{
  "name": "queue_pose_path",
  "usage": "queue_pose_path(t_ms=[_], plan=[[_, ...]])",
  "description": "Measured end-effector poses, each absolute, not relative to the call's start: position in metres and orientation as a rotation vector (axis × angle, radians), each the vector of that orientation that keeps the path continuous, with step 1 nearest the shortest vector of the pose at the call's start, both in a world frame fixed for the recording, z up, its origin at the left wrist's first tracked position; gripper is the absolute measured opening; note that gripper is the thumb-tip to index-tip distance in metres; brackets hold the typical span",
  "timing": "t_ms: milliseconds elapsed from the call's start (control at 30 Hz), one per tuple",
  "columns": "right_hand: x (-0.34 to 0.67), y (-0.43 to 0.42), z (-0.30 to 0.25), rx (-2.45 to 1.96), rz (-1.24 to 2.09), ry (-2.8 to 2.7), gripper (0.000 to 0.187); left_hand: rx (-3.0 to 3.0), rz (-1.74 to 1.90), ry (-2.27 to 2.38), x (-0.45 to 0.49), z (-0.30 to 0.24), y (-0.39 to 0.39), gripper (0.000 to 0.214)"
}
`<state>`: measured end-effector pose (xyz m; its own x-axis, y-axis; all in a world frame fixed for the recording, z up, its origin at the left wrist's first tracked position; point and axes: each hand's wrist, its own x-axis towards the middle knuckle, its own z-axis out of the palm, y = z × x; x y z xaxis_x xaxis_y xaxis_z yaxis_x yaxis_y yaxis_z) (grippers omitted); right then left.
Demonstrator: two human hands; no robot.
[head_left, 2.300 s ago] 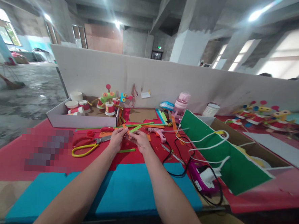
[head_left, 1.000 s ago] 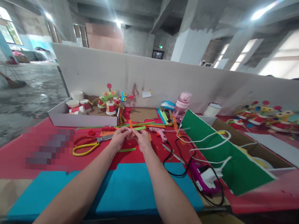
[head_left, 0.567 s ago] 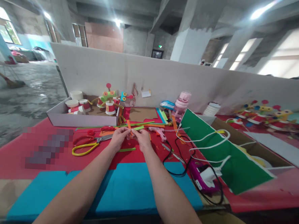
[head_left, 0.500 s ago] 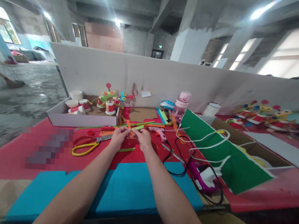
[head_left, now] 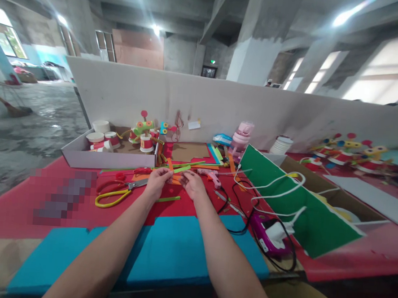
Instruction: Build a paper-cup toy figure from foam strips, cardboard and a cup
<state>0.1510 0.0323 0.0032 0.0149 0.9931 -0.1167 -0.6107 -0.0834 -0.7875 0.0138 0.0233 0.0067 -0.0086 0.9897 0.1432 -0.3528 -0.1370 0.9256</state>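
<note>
Near the middle of the table, my left hand point(head_left: 159, 182) is closed, pinching an orange paper strip point(head_left: 170, 164) and a green paper strip point(head_left: 182, 169) where they cross. The orange one points up and away; the green one runs to the right. My right hand point(head_left: 192, 185) is just beside them, its fingers loosely curled and a little apart, with nothing seen in them. Left of my left hand lie scissors point(head_left: 114, 198) with yellow and red handles. A pink glue gun point(head_left: 213, 177) rests right of my right hand. Another green strip point(head_left: 169, 199) lies below my hands.
A white box point(head_left: 109, 159) with paper cups stands at the back left. On the right are a green-sided box point(head_left: 293, 208), a purple power strip point(head_left: 269, 236) and loose cables. Blue sheet point(head_left: 172, 251) covers the front edge. A pink bottle point(head_left: 243, 136) stands at the back.
My right hand has drawn slightly right and down from the strips, and its fingers have loosened from the green strip. My left hand keeps its pinch in nearly the same place.
</note>
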Motion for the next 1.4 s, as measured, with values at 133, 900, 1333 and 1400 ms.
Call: queue_pose_path(t_ms=[133,900,1333,1400], plan=[[0.142,0.030,-0.001,-0.766,1.584,-0.752,0.023,1.026,1.421,0.833,0.014,0.006,0.023,0.035],[0.139,0.024,0.005,-0.735,1.545,-0.843,0.036,1.050,1.429,0.894,0.015,0.010,0.020,0.025],[0.135,0.023,0.005,-0.839,1.365,-0.930,0.037,0.975,1.416,0.925,0.015,0.007,0.022,0.027],[0.135,0.024,0.003,-0.866,1.322,-0.947,0.037,0.979,1.414,0.923,0.015,0.007,0.021,0.027]])
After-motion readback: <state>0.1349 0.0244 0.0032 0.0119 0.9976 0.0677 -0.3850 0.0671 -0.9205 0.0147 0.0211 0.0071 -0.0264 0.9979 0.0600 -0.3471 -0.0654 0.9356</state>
